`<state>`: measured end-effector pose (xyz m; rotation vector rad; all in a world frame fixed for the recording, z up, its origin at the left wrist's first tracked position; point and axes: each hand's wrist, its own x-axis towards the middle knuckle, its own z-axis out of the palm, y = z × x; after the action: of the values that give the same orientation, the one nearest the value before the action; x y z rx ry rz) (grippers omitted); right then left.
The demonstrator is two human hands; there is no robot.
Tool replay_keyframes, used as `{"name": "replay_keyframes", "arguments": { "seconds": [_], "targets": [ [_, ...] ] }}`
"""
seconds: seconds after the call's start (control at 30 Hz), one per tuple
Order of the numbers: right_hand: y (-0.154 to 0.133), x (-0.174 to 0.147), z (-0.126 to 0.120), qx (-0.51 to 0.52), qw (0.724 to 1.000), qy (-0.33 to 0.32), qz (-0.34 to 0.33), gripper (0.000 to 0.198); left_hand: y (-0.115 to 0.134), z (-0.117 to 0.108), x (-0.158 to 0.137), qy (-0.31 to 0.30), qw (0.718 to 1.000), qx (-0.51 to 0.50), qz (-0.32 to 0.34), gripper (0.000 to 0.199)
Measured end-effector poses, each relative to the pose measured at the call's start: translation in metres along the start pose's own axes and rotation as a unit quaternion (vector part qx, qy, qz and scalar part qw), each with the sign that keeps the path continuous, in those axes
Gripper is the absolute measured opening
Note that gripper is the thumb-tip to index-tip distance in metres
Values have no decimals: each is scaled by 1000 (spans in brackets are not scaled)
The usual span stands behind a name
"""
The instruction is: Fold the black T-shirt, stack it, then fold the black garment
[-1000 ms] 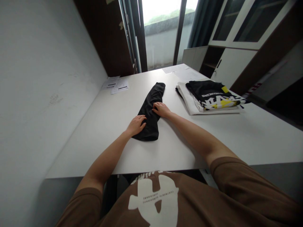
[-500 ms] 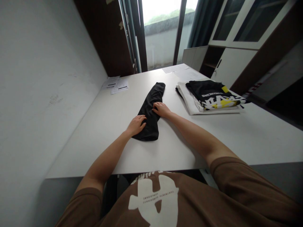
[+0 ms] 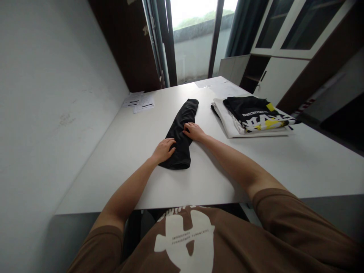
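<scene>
A black garment (image 3: 182, 127), folded into a long narrow strip, lies on the white table (image 3: 119, 174) in front of me. Its kind I cannot make out. My left hand (image 3: 164, 150) rests on its lower left edge with the fingers lying across the cloth. Higher up on the right edge, my right hand (image 3: 195, 132) lies with its fingers spread a little and fingertips on the fabric. Neither hand grips the cloth.
A stack of folded clothes (image 3: 256, 115), black over white with yellow print, sits on the table at the right. Printed papers (image 3: 142, 102) lie by the left wall (image 3: 57, 113). More sheets (image 3: 224, 89) lie at the far edge. A white cabinet (image 3: 281, 79) stands beyond.
</scene>
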<state>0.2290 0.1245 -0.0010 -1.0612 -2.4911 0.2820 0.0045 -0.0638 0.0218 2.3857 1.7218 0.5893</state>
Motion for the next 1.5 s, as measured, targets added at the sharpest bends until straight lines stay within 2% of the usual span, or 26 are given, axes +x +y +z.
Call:
{"name": "replay_keyframes", "arguments": {
  "seconds": [1.5],
  "targets": [
    [0, 0, 0, -4, 1000, -4, -5, 18, -2, 3, 0, 5, 1000, 6, 7, 31]
  ]
}}
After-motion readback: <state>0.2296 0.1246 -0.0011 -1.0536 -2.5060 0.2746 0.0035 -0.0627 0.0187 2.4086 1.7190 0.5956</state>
